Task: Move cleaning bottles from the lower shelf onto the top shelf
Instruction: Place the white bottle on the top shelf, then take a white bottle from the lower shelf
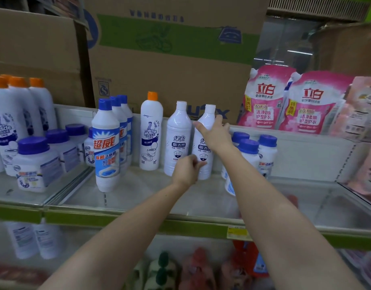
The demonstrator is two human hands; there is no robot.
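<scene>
Two white cleaning bottles with white caps stand side by side at the middle of the top shelf (151, 195). The left white bottle (178, 141) stands free. My right hand (215, 133) wraps round the shoulder of the right white bottle (207, 116), thumb across its front. My left hand (186, 170) has its fingers curled against the lower part of that same bottle. The bottle is upright with its base on the shelf. On the lower shelf, blurred white bottles (31, 239) show at the left.
Blue-capped bottles (106, 143) and an orange-capped white bottle (151, 132) stand to the left, with purple-lidded jars (37, 162) beyond. Blue-lidded jars (250, 153) crowd the right bottle's right side. Pink pouches (266, 101) and cardboard boxes (170, 59) stand behind.
</scene>
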